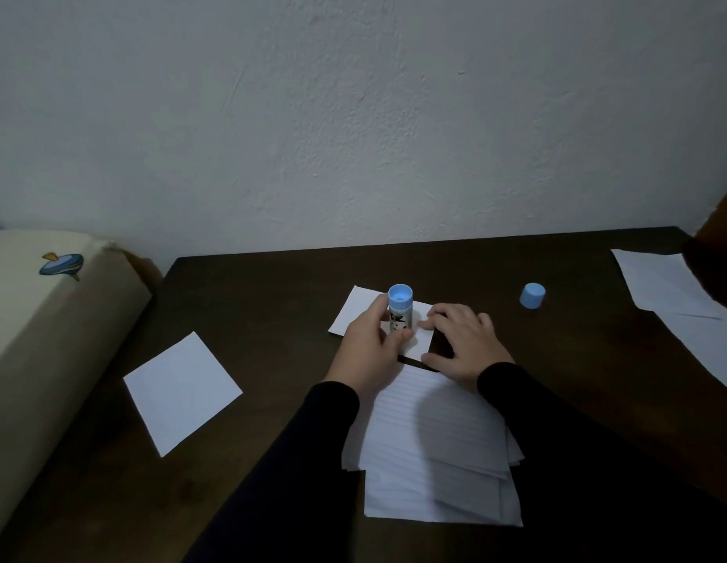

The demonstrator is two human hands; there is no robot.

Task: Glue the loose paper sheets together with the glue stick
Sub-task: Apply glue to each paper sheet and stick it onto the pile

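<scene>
The dark surface (272, 286) fills the lower frame, with a lined stack (435, 453) at lower centre, a loose sheet (182, 394) at left and another (674, 302) at far right. At centre lies a small sheet (359, 308), on which my right hand (463, 343) rests with fingers spread. My left hand (367, 345) has its grip curled round the upright glue stick (400, 308), standing on that sheet; its cap (532, 295) sits apart to the right.

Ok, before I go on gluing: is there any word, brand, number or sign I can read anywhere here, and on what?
No text can be read here.
Glue stick, held in the left hand: dark print on its label, too blurred to read.
Lined paper stack: ruled lines only, no writing visible.
Cushion: a blue spinning-top picture, no words.
Blue cap and the other sheets: no marks visible.
</scene>
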